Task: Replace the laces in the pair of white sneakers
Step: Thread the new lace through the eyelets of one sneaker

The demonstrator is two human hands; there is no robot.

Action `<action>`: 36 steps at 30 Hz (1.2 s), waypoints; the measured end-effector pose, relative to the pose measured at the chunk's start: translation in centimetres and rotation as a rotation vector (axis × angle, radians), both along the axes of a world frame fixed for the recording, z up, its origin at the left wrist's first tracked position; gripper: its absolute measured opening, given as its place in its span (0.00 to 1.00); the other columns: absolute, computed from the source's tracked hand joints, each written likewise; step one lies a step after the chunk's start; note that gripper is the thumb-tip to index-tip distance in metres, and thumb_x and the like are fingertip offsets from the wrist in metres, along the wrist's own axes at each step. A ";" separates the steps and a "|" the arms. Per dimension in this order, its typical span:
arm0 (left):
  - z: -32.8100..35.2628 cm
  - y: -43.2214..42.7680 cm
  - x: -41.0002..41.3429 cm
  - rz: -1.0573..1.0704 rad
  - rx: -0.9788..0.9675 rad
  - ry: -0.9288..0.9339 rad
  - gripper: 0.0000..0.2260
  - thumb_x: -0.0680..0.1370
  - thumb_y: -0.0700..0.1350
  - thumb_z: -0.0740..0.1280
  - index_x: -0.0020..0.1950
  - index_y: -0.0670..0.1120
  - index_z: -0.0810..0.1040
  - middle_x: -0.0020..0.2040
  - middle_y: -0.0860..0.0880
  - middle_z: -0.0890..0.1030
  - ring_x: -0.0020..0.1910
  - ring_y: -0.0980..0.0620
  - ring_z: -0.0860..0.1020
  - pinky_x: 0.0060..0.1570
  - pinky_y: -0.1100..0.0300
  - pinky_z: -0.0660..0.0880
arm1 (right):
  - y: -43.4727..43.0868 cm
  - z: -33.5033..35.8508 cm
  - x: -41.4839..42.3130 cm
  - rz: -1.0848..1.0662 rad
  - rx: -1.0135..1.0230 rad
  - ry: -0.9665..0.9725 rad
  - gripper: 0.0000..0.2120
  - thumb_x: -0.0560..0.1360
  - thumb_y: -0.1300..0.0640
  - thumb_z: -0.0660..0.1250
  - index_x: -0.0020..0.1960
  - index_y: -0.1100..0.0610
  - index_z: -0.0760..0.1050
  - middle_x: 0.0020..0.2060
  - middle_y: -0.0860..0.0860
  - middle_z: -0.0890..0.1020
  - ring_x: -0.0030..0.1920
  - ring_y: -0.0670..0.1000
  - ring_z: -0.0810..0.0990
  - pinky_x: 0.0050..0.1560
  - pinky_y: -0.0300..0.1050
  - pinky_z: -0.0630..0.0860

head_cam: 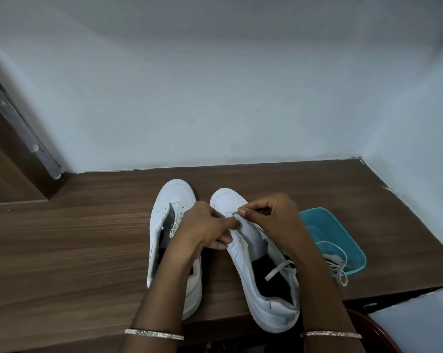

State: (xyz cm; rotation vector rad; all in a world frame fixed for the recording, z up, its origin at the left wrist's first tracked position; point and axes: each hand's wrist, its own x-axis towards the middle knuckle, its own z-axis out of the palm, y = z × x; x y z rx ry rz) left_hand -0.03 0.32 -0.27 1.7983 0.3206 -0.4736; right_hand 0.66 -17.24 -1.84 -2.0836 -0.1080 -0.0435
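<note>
There is a single view, taken from the person's head through a wide-angle lens that faces forward and down. The tabletop (75,238) fills the lower half. The pale wall (215,98) at its far edge fills the upper half, bowed by the lens. Both forearms enter from the near edge. The left hand (202,230) and right hand (271,220) sit close under the camera, just below centre.
</note>
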 end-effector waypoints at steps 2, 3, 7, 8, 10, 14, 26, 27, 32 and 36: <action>-0.1 0.6 0.1 0.001 -0.059 0.017 0.07 0.74 0.37 0.74 0.48 0.33 0.82 0.41 0.37 0.85 0.37 0.47 0.85 0.42 0.51 0.84 | 0.2 -0.2 0.0 -0.016 -0.070 -0.014 0.02 0.72 0.56 0.76 0.44 0.50 0.88 0.37 0.41 0.86 0.40 0.40 0.84 0.47 0.46 0.82; -0.2 0.8 0.1 0.001 -0.081 0.020 0.06 0.74 0.35 0.73 0.48 0.33 0.82 0.43 0.35 0.85 0.37 0.48 0.85 0.42 0.52 0.84 | 0.3 -0.3 0.1 -0.017 -0.098 -0.013 0.02 0.72 0.56 0.76 0.43 0.51 0.87 0.36 0.42 0.86 0.40 0.40 0.84 0.46 0.45 0.82; -0.3 1.0 0.1 0.009 -0.124 0.015 0.01 0.75 0.31 0.70 0.46 0.34 0.81 0.41 0.36 0.84 0.37 0.47 0.83 0.39 0.55 0.84 | 0.5 -0.2 0.3 -0.026 -0.184 -0.018 0.02 0.70 0.55 0.77 0.42 0.50 0.87 0.36 0.43 0.86 0.38 0.42 0.83 0.42 0.43 0.81; -0.3 0.9 0.1 0.011 -0.129 0.014 0.02 0.76 0.30 0.69 0.46 0.34 0.81 0.41 0.37 0.83 0.36 0.47 0.83 0.39 0.55 0.84 | 0.4 -0.2 0.3 -0.034 -0.198 -0.024 0.02 0.69 0.54 0.78 0.42 0.50 0.87 0.36 0.43 0.86 0.38 0.42 0.83 0.41 0.43 0.81; -0.3 0.9 0.0 0.015 -0.138 0.013 0.03 0.76 0.30 0.69 0.46 0.35 0.81 0.39 0.39 0.83 0.35 0.48 0.83 0.37 0.56 0.84 | 0.3 -0.2 0.3 -0.041 -0.219 -0.030 0.02 0.69 0.53 0.79 0.41 0.49 0.87 0.34 0.43 0.85 0.37 0.42 0.82 0.39 0.41 0.79; -0.4 1.1 0.0 0.015 -0.148 0.009 0.04 0.76 0.29 0.68 0.44 0.36 0.81 0.37 0.40 0.83 0.33 0.49 0.82 0.36 0.58 0.83 | 0.4 0.0 0.2 -0.018 -0.287 -0.037 0.02 0.70 0.52 0.78 0.41 0.49 0.87 0.36 0.42 0.85 0.38 0.42 0.82 0.41 0.43 0.79; -0.5 1.2 0.1 0.006 -0.171 0.014 0.03 0.76 0.30 0.69 0.47 0.35 0.82 0.39 0.39 0.85 0.35 0.48 0.84 0.39 0.55 0.84 | 0.8 -0.8 0.3 -0.005 -0.255 -0.028 0.03 0.71 0.50 0.76 0.41 0.48 0.85 0.37 0.41 0.85 0.40 0.42 0.82 0.45 0.49 0.82; -0.5 1.3 0.2 0.002 -0.176 0.012 0.02 0.76 0.31 0.70 0.47 0.35 0.82 0.40 0.39 0.85 0.36 0.48 0.85 0.41 0.54 0.84 | 0.8 -0.8 0.3 -0.006 -0.256 -0.023 0.03 0.71 0.50 0.76 0.41 0.48 0.85 0.37 0.42 0.85 0.40 0.42 0.82 0.46 0.50 0.82; -0.8 1.4 0.3 0.020 -0.143 -0.033 0.03 0.78 0.35 0.69 0.47 0.36 0.82 0.42 0.37 0.85 0.41 0.46 0.86 0.43 0.53 0.84 | 0.9 -1.2 0.3 -0.003 -0.205 0.008 0.03 0.70 0.50 0.77 0.41 0.48 0.85 0.35 0.43 0.85 0.39 0.43 0.82 0.47 0.49 0.81; -1.0 0.7 0.1 0.059 -0.008 -0.155 0.04 0.73 0.32 0.74 0.46 0.36 0.81 0.39 0.38 0.85 0.37 0.46 0.86 0.40 0.53 0.84 | 0.9 -1.4 0.4 0.028 -0.195 0.024 0.02 0.71 0.53 0.77 0.40 0.48 0.85 0.35 0.43 0.84 0.39 0.43 0.81 0.46 0.47 0.80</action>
